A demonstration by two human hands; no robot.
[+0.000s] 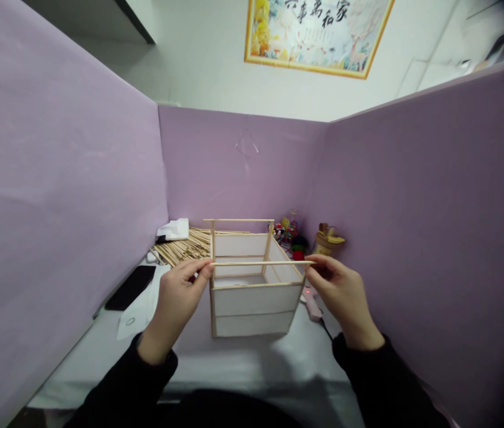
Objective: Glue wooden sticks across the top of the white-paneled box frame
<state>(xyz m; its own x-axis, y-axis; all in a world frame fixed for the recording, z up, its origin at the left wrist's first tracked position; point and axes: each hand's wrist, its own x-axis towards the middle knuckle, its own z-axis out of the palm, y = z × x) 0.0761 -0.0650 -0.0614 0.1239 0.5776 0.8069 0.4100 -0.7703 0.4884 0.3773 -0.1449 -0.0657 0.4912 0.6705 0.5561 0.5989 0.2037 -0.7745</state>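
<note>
Head view: left hand (pixel 176 297) and right hand (pixel 343 294) tight on ends of stick (pixel 261 263) above hollow paper-walled box (pixel 254 309).

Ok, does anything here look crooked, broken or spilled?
Nothing stands out. The box frame stands square, the stick is held level between left hand and right hand, and the spare sticks lie heaped behind.

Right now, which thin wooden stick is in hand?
The thin wooden stick pinched at its ends by the left hand and right hand, level across the white-panelled box; the others lie piled behind.
</note>
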